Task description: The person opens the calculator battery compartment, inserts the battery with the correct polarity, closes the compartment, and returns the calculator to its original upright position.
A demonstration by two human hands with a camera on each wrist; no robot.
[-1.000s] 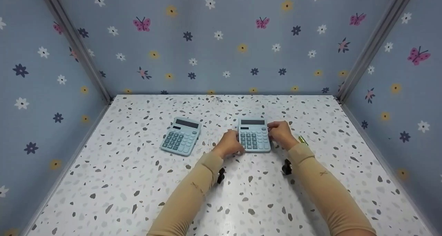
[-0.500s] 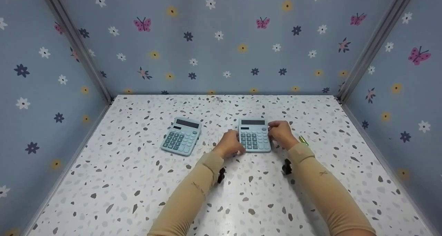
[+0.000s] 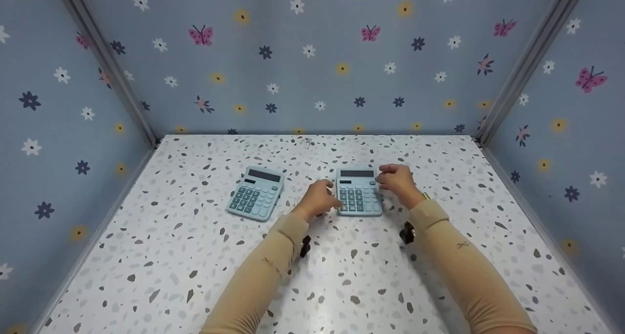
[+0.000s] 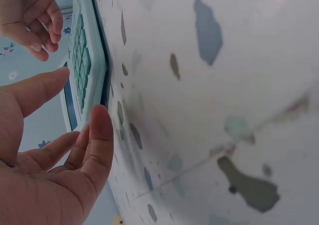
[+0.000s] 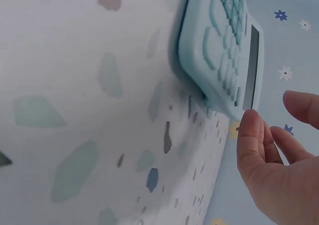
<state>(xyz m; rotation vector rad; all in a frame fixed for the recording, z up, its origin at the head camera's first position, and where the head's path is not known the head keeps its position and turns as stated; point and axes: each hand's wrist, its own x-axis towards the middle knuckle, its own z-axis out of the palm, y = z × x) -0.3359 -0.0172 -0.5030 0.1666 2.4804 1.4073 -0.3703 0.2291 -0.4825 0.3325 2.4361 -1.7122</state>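
A light blue calculator (image 3: 359, 192) lies flat on the speckled table, its dark display at the far end. My left hand (image 3: 316, 198) is at its left side, thumb and fingers apart, with the thumb tip over the lower left corner in the head view. On the other side my right hand (image 3: 395, 178) hovers by the upper right edge, fingers loosely bent and holding nothing. In the left wrist view the left hand (image 4: 65, 160) shows a gap between thumb and fingers beside the calculator (image 4: 89, 60). The right wrist view has the right hand (image 5: 279, 160) near the calculator's far corner.
A second light blue calculator (image 3: 256, 193) lies slightly turned to the left of the left hand. Behind the right wrist a small green-gold cylinder (image 3: 426, 196) is partly hidden. Flower-patterned panels (image 3: 312, 55) wall the white speckled table (image 3: 356, 285) at the back and sides.
Both hands have loosened from the calculator's sides and their fingers have spread; the left hand shifted slightly left, the right slightly up. The calculator stays in place. The right wrist now covers more of the cylinder.
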